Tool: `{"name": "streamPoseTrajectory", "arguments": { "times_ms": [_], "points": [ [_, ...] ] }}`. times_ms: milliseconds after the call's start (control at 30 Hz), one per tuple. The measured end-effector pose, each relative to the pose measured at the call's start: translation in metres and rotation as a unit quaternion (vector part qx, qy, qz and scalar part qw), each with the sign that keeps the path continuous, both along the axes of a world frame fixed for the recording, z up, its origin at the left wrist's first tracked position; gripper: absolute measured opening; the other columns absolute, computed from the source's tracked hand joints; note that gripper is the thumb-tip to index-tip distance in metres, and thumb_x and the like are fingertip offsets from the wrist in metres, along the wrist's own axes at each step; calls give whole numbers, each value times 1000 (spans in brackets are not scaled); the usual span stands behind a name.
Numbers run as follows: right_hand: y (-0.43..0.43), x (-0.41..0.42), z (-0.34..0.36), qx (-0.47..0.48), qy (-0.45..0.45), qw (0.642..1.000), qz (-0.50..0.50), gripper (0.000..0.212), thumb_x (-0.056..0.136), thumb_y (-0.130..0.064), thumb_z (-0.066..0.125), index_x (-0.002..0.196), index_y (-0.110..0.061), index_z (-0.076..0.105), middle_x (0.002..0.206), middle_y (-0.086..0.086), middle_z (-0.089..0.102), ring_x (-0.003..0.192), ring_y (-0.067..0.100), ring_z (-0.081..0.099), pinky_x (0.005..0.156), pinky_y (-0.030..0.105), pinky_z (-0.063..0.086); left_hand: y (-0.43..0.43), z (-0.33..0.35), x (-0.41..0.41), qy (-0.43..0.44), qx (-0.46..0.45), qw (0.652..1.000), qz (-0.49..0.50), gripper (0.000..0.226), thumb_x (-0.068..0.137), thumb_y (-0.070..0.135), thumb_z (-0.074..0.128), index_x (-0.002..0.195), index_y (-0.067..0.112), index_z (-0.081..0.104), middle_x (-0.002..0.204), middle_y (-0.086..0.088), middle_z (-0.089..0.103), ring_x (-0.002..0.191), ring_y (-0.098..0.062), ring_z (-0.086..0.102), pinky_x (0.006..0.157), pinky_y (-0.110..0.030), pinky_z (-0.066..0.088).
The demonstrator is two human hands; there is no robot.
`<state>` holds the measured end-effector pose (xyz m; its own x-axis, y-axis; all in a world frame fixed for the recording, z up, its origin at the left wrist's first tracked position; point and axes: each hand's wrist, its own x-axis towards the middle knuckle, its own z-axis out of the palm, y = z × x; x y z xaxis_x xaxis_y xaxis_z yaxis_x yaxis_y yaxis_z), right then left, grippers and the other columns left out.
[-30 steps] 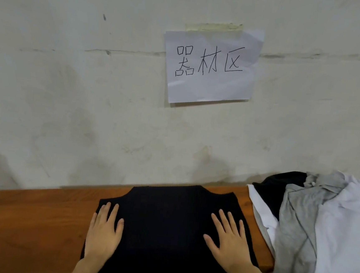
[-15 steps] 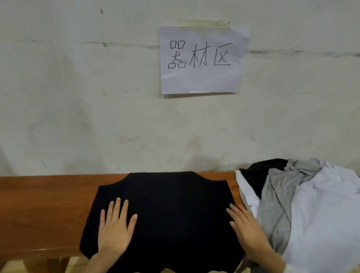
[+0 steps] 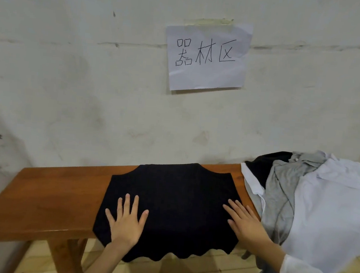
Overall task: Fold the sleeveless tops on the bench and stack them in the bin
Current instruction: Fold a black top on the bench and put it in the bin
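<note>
– Hands first: how do they lie?
– Left hand (image 3: 127,223) is palm down on the near left part of the black sleeveless top (image 3: 175,201), with its fingers straight and spread. Right hand (image 3: 247,226) lies flat too, fingers straight and close together, at the top's right edge. Neither one grips anything.
– And the top itself?
– It's spread flat on the wooden bench (image 3: 50,194), about midway along. Its far edge nearly reaches the wall (image 3: 70,83), and its near hem hangs over the bench's front edge in a wavy line.
– Anything beside it?
– A heap of clothes (image 3: 321,203) sits at the right end of the bench, just beside the top. It has a white garment (image 3: 331,210) uppermost, a grey one (image 3: 283,189) under it, and something black at the back. The right wrist is close to the grey cloth, but I cannot tell whether they touch.
– On the wall?
– A sheet of paper (image 3: 206,56) with handwritten characters is taped up above the top.
</note>
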<state>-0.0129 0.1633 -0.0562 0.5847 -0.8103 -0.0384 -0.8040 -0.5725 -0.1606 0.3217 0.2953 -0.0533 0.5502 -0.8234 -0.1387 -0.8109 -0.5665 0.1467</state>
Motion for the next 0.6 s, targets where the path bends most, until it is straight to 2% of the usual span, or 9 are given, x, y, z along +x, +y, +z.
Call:
{"name": "streamPoseTrajectory", "arguments": {
  "times_ms": [133,233,267,300,333,367,433,533,600],
  "points": [
    [-3,7,9,37,-36,997,-49,48,96,-27,36,144,-29,30,158,-10,12,147,10,0,118,36,-5,-4,5,0,19,27,999,-3,66,96,61,13,151,30,-7,160,-1,-12,146,-25,-16,112,-59,-9],
    [4,15,19,-8,-80,995,-61,40,88,-11,50,127,-22,51,148,-7,35,145,19,19,117,40,12,1,5,-3,19,-30,999,-25,60,99,54,20,152,24,16,159,-3,10,147,-28,4,114,-55,1],
    [10,17,19,-32,-124,990,-57,35,82,-6,54,114,-21,58,136,-4,50,135,21,38,111,38,28,9,6,-6,23,-92,994,-47,54,100,46,24,144,19,39,150,-4,34,141,-30,28,113,-52,17],
    [21,19,18,-39,-170,984,-45,31,78,-3,57,100,-24,59,116,-5,60,115,19,53,97,32,40,19,3,-11,32,-156,984,-82,45,97,38,29,123,15,59,127,-2,56,119,-28,53,101,-45,38],
    [31,23,16,-14,-181,983,-24,31,77,-4,56,89,-33,54,95,-11,60,93,10,57,82,26,42,32,-6,-14,25,-217,969,-113,34,94,32,34,100,18,64,100,3,61,92,-19,61,80,-36,48],
    [42,26,7,27,-162,986,-1,33,80,-8,53,81,-40,46,82,-18,54,79,1,51,73,21,39,48,-13,-21,59,-223,965,-127,22,92,27,38,86,23,59,83,9,56,74,-10,57,66,-29,46],
    [56,31,-10,150,-96,984,6,32,86,-15,49,71,-42,40,77,-23,49,72,-7,46,68,19,41,67,-33,-23,127,-159,974,-100,16,93,21,47,79,28,49,75,11,53,66,-6,53,59,-29,44],
    [60,34,-40,342,-110,923,-135,24,91,-15,52,82,-37,53,96,-8,60,88,6,56,75,23,48,80,-73,-4,268,-83,958,66,16,94,12,51,82,22,55,85,-7,66,75,-22,61,69,-38,49],
    [56,37,-49,449,-185,821,-300,9,92,-11,55,96,-19,53,98,2,54,94,19,51,78,32,47,73,-84,11,412,-146,859,267,15,94,4,50,108,5,57,95,-20,64,76,-33,59,70,-43,52]
  ]
}}
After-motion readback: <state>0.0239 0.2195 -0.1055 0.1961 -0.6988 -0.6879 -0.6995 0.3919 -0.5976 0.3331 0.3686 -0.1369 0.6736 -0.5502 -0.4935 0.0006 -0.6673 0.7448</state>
